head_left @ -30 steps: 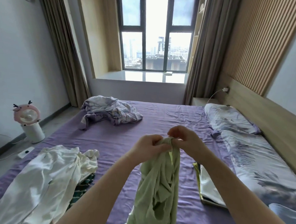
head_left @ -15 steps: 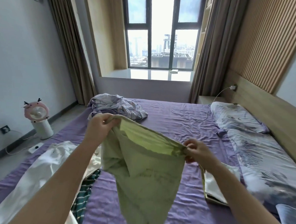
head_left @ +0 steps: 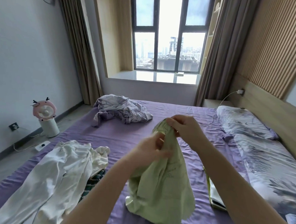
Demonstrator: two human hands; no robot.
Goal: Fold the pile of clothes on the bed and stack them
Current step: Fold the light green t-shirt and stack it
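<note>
A light green garment (head_left: 161,189) hangs in the air over the purple bed (head_left: 177,116), bunched at its top. My right hand (head_left: 185,128) pinches the upper edge of it. Lower and to the left, my left hand (head_left: 152,150) grips the cloth a little below that edge. White clothes (head_left: 58,172) lie crumpled at the near left of the bed, with a dark green striped piece (head_left: 94,178) partly under them. A folded piece with a yellow-green edge (head_left: 214,196) lies flat at the right, partly hidden by my right arm.
A crumpled lilac cover (head_left: 122,109) lies at the far left of the bed. Pillows (head_left: 244,125) and a patterned quilt (head_left: 267,166) run along the wooden headboard at the right. A pink fan (head_left: 44,118) stands on the floor at the left.
My hands had spread the green garment wide apart half a second ago. Now they have come back together and the cloth hangs bunched below them.
</note>
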